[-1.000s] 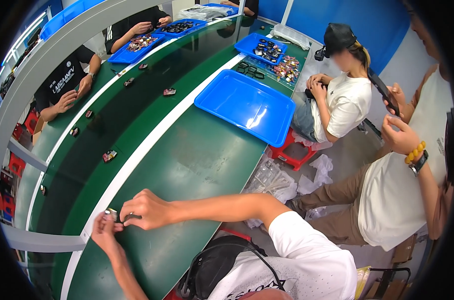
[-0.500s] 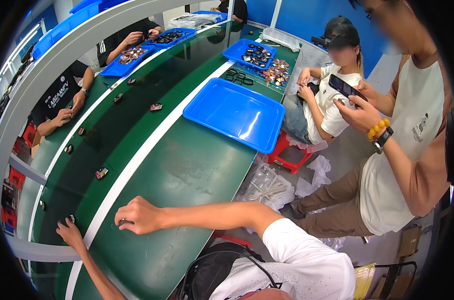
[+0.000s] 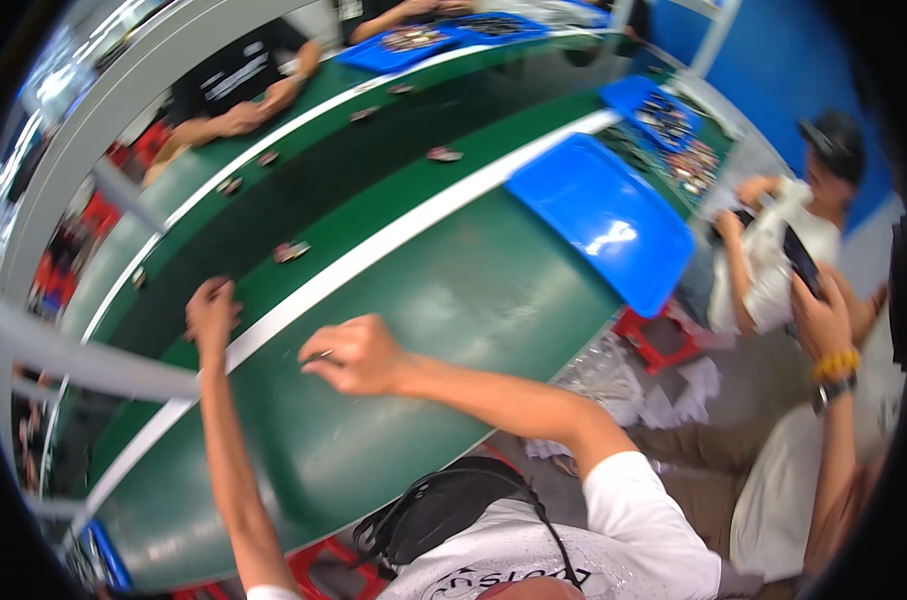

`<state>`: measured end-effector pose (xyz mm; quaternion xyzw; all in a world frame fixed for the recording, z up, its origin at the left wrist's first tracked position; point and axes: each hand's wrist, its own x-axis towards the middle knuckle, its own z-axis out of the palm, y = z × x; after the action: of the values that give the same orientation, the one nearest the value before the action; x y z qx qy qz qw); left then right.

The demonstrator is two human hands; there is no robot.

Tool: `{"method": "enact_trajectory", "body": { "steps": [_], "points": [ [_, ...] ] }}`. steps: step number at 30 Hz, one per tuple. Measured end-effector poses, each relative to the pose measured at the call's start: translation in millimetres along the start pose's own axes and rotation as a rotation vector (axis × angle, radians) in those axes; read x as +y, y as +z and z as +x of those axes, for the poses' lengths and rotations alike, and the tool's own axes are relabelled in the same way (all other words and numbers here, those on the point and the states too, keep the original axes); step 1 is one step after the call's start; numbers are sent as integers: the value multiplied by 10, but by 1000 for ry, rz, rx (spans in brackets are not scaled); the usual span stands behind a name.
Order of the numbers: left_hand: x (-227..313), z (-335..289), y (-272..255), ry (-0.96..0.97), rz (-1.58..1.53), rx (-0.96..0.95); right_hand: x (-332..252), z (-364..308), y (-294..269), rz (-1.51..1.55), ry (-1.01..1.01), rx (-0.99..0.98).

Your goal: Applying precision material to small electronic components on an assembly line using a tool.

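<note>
My left hand [image 3: 211,308] reaches across the white stripe [image 3: 393,240] onto the dark green conveyor belt [image 3: 373,150], fingers curled down on it. Motion blur hides whether anything is under them. My right hand [image 3: 361,355] rests on the green worktable [image 3: 453,300] with its fingers bunched, pinching a small thin piece [image 3: 318,355] at their tips. A small dark and red part [image 3: 291,252] lies on the belt just right of my left hand.
More small parts [image 3: 443,154] ride the belt farther away. An empty blue tray [image 3: 603,215] lies on the table to the right. Other people work across the belt, and two are at the right, one seated [image 3: 793,240]. A black bag [image 3: 443,510] hangs at my chest.
The view has swung and blurred. My left hand stays out on the belt, and my right hand stays on the table, now with a small piece at its fingertips.
</note>
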<state>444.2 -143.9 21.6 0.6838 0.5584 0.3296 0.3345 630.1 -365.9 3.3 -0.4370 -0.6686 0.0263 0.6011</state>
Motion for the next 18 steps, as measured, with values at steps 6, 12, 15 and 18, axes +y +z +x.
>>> {"method": "enact_trajectory", "body": {
  "steps": [6, 12, 15, 18],
  "points": [
    [117, 110, 247, 44, -63, -1, 2, 6, -37, 56, 16, -52],
    [312, 215, 552, 88, -191, -202, -7, 42, -119, 4, 48, -81],
    [306, 286, 677, 116, -144, -243, -30, 49, -114, 1, 50, -94],
    [357, 298, 751, 117, -62, -223, -28, 53, -127, -13, 48, -91]
  ]
}}
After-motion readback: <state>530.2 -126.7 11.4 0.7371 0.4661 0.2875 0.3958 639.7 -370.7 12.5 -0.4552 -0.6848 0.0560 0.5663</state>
